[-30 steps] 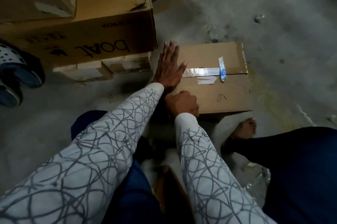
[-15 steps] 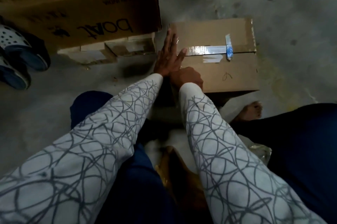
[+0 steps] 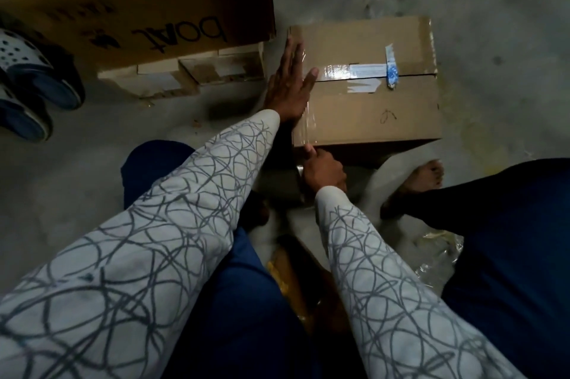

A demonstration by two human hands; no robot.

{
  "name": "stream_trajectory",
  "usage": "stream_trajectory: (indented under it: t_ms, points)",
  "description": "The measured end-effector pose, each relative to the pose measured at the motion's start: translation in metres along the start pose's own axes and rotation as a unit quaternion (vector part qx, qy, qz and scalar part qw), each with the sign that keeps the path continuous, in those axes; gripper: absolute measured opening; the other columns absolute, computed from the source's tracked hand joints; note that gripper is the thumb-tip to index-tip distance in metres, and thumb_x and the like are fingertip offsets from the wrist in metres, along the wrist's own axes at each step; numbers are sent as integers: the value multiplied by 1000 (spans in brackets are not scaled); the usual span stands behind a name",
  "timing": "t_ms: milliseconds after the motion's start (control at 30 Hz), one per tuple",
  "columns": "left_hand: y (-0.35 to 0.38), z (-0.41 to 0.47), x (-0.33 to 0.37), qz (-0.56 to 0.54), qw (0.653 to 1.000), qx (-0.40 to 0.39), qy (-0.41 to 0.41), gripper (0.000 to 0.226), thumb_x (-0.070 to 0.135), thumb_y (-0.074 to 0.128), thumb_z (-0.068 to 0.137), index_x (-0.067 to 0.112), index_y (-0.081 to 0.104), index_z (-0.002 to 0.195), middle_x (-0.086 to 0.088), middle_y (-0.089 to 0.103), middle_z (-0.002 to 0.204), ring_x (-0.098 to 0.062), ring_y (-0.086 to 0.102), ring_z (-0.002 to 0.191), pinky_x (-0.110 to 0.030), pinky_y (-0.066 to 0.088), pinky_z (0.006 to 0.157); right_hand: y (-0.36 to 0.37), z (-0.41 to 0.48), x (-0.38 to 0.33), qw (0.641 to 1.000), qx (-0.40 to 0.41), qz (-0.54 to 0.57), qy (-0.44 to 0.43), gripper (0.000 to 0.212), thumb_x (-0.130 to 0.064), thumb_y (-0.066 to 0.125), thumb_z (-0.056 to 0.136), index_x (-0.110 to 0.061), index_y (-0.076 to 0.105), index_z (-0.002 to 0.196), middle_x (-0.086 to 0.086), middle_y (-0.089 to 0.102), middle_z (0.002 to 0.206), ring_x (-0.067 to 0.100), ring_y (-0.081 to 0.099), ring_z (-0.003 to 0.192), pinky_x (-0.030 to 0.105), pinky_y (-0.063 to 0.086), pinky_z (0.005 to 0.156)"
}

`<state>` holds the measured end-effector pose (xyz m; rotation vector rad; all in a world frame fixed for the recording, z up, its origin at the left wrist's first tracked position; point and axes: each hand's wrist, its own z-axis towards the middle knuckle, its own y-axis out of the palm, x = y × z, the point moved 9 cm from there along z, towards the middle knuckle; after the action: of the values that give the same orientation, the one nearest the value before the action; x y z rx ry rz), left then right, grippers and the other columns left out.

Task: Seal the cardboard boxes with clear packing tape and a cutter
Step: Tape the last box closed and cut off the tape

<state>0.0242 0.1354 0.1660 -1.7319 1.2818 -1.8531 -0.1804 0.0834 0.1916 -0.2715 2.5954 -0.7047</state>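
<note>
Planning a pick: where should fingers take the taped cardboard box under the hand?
Cardboard box: probably its short end walls, from above; flat top offers no edge. Right end faces bare floor; left hand lies flat on the left end, right hand crowds the near wall.

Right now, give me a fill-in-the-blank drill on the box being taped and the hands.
The left hand lies ___ on the small box, fingers straight.
The right hand, fingers curled, sits by that box's near-left ___.
The large box behind it is printed with the word ___.
The foot right of the right hand is ___, without a shoe.
Missing: flat; corner; boat; bare.
</note>
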Motion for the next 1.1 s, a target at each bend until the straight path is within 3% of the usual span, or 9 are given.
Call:
stream_trajectory:
  t_ms: [333,533,600,700,800,867,933,1000,1100]
  points:
    - [11,-43,5,-32,995,89,19,70,38,42,103,6,14,159,-14,4,167,-26,9,154,-49,19,123,17,24,1,1000,-4,24,-7,39,-43,41,104,-26,57,136,17,51,143,41,48,132,42,41,104]
    - [11,-39,6,5,995,102,0,70,45,37,104,13,12,160,-7,2,168,-23,10,154,-46,22,122,19,34,2,999,-15,26,-21,41,-45,38,105,-24,58,133,18,54,141,41,50,130,41,40,104]
    - [5,-40,5,14,995,96,-19,70,48,34,103,18,7,161,-3,-1,169,-22,10,154,-48,23,122,23,37,-7,996,-69,28,-52,43,-46,39,105,-16,64,122,20,57,137,39,54,127,38,42,100]
    - [7,-40,5,28,998,51,-33,73,50,33,103,22,0,161,3,-7,168,-21,7,154,-48,19,123,28,40,-5,987,-110,77,-91,30,-40,63,96,-17,61,77,15,69,102,27,64,95,32,45,85]
    - [7,-48,9,-30,997,17,-73,75,50,40,102,25,-2,160,3,-9,168,-21,6,154,-49,18,123,21,44,14,977,-69,132,-155,13,-25,76,86,-28,64,86,1,70,102,18,65,95,34,52,95]
    - [1,-78,0,-174,967,57,-179,75,49,47,101,29,4,160,-2,1,168,-24,18,152,-44,26,118,17,42,26,968,-45,161,-186,18,-21,76,83,-34,66,90,1,71,111,21,66,106,42,51,101]
    - [8,-123,-16,-316,896,90,-299,71,48,56,98,27,22,156,-6,32,158,-26,42,137,-36,40,102,13,36,30,956,-46,205,-206,22,-15,73,87,-28,68,104,4,69,116,22,64,111,45,49,105]
    - [26,-167,-21,-405,829,53,-383,58,58,58,93,21,52,137,-5,64,126,-26,63,109,-33,48,84,11,29,31,943,-57,249,-212,30,-10,69,91,-13,64,121,7,66,122,21,61,115,43,47,108]
    - [49,-206,-10,-460,781,-43,-420,49,61,58,91,19,68,114,-4,73,96,-20,68,84,-29,51,66,15,25,35,939,-75,288,-171,46,-13,68,90,-14,52,134,7,59,127,21,58,115,41,48,104]
